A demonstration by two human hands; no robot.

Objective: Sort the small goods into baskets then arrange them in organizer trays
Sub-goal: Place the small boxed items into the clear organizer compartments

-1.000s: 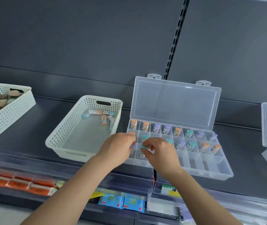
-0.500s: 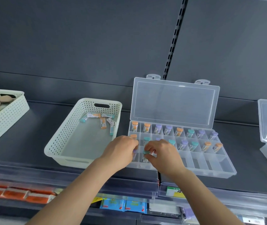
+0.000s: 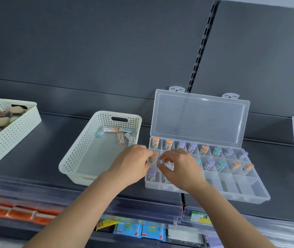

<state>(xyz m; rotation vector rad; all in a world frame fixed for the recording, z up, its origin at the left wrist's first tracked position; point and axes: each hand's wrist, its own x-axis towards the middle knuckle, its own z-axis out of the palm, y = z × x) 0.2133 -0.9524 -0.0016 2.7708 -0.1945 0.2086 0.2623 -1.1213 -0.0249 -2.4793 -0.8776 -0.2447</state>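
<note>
Tubes [image 3: 204,149] capped in orange, purple and teal lay slotted in a clear tray [image 3: 250,196] on a grey shelf [image 3: 44,140], its lid [image 3: 200,117] raised at 12 o'clock. The left hand [image 3: 133,163] and right hand [image 3: 182,167] hovered over the tray's 9 o'clock columns, fingers curled close to the tubes there; whether either gripped one could not be told. More tubes lay loose in a white basket [image 3: 74,158] just beside the tray at 9 o'clock. A second basket [image 3: 14,129] sat farther out at 9 o'clock.
</note>
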